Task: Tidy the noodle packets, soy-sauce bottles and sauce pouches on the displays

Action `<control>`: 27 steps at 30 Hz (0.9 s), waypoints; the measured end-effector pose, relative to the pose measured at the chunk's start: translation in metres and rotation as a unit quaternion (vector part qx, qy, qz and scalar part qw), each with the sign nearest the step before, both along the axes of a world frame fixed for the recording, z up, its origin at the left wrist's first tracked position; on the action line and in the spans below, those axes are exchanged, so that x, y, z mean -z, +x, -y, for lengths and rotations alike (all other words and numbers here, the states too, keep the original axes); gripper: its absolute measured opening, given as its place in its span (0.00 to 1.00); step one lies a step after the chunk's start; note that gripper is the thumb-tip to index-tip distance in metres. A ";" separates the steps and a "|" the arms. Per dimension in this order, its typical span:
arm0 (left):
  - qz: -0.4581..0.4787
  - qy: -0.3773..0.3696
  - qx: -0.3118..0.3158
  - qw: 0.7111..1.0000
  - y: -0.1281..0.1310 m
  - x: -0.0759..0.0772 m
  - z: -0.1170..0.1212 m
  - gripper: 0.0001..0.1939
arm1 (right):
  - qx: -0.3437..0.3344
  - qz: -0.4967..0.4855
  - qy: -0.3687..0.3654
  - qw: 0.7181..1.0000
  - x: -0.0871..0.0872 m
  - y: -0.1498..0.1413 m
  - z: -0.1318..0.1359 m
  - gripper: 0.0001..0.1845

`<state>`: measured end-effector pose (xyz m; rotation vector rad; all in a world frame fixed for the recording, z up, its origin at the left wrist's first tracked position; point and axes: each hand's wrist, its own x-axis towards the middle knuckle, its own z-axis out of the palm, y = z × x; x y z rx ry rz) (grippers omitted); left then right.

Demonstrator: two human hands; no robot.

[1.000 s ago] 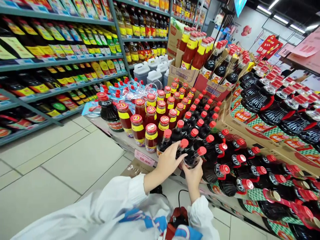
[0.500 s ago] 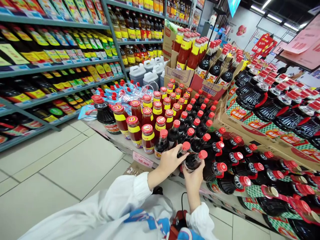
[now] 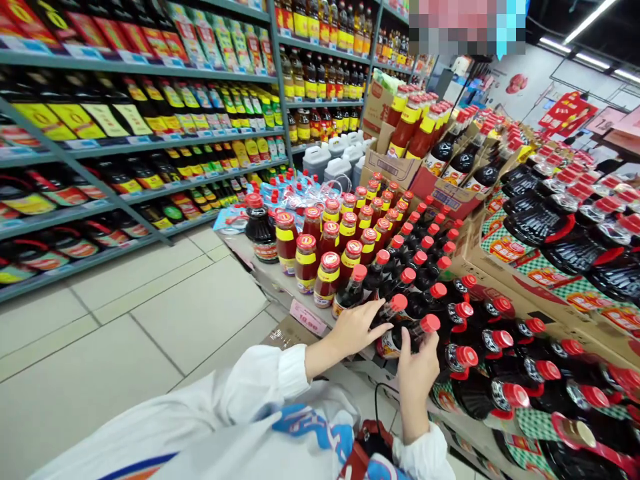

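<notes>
My left hand (image 3: pixel 357 330) has thumb and fingers curved around the neck of a red-capped dark sauce bottle (image 3: pixel 387 311) near the display's front edge. Just to its right, my right hand (image 3: pixel 419 365) grips a second dark sauce bottle (image 3: pixel 393 343) around the neck, thumb on one side and fingers on the other. Its red cap shows above the fingers, and part of its label is visible below. Both bottles stand roughly upright, close together. More of the same bottles (image 3: pixel 353 288) stand in rows behind and beside them.
Jars of red sauce with yellow bands (image 3: pixel 327 283) stand left of the bottles. Larger handled bottles (image 3: pixel 480 393) crowd the right. A pink price tag (image 3: pixel 307 317) hangs at the front edge. Cartons (image 3: pixel 450 193) rise behind; stocked shelves (image 3: pixel 150 137) line the left.
The view has swung left, so the display sits further right in the picture. Both hands stay at the same two bottles; the right-hand bottle's label shows more now.
</notes>
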<state>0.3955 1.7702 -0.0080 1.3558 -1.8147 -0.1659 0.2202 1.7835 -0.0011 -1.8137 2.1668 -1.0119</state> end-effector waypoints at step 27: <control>0.054 -0.001 -0.101 0.993 0.238 -0.002 -0.035 0.14 | -0.100 0.168 -0.074 0.978 -0.099 0.110 -0.027 0.34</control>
